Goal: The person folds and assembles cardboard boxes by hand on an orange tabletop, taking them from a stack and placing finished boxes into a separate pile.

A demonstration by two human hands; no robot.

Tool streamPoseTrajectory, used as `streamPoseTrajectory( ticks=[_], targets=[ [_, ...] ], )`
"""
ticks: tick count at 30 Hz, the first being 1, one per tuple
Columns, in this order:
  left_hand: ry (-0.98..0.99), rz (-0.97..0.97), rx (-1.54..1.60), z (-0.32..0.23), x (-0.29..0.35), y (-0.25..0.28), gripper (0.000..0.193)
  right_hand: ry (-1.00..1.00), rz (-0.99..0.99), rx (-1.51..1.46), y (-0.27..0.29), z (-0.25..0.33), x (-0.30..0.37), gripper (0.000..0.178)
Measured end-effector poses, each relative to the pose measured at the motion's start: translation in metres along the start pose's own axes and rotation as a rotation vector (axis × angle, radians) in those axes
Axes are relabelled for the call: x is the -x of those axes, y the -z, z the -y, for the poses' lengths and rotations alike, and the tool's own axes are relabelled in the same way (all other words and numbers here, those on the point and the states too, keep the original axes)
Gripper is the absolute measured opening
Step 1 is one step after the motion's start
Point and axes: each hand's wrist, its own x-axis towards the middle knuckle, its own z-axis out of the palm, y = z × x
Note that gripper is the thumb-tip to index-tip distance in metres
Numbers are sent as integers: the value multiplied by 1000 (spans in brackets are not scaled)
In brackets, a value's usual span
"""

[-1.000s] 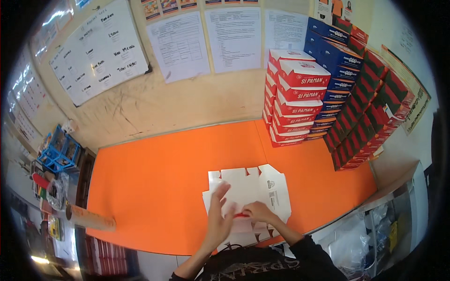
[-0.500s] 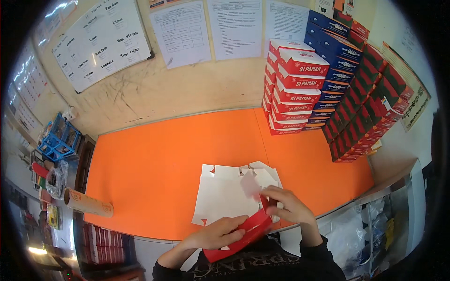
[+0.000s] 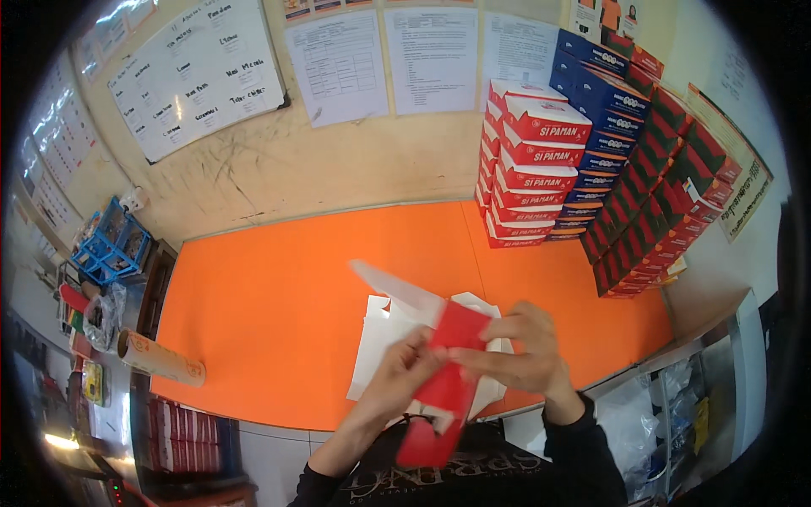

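A red and white cardboard box (image 3: 457,328), partly folded, is held up at the table's near edge, tilted, with a white flap sticking out to the far left. My left hand (image 3: 400,372) grips its left side, thumb and fingers pinched on the card. On its right side my right hand (image 3: 525,348) is closed, fingers pressed on the red panel. The lower red part hangs in front of my dark shirt and is blurred. Beneath, flat white box blanks (image 3: 372,346) lie on the orange table (image 3: 279,313), partly hidden by the box and my hands.
Stacks of red-and-white boxes (image 3: 541,182), blue boxes (image 3: 604,139) and red-and-black boxes (image 3: 663,207) stand at the back right. A cardboard tube (image 3: 160,358) lies at the left edge, near a blue basket (image 3: 110,242). Clear plastic bags (image 3: 625,422) sit below the table on the right.
The red box has been raised and turned more upright, its white flap now pointing to the far left. My left hand has moved up and right, closer to my right hand.
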Motion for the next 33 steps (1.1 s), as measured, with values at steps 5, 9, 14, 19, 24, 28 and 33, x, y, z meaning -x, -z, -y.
streamPoseTrajectory(
  ticks=[5,9,14,19,24,28,33],
  targets=[
    [-248,-376,533,4,-15,-7,21,62,53,-27,-7,11,13,28],
    [-632,-807,-51,18,-11,-12,31,-279,-478,87,-5,-4,21,24],
    [-555,-898,-380,23,-17,-36,45,-336,-399,46,-40,19,-5,20],
    [-626,-685,-837,0,6,-17,45,-212,-296,-1,-43,14,5,20],
    [-698,-284,-1590,5,15,-7,46,-329,-208,-148,-50,1,9,42],
    [-707,-107,-1836,14,19,13,47,-643,27,-200,-59,-15,30,47],
    [-541,94,-1855,65,34,65,48,-1174,-104,-721,-66,-80,116,46]
  ],
)
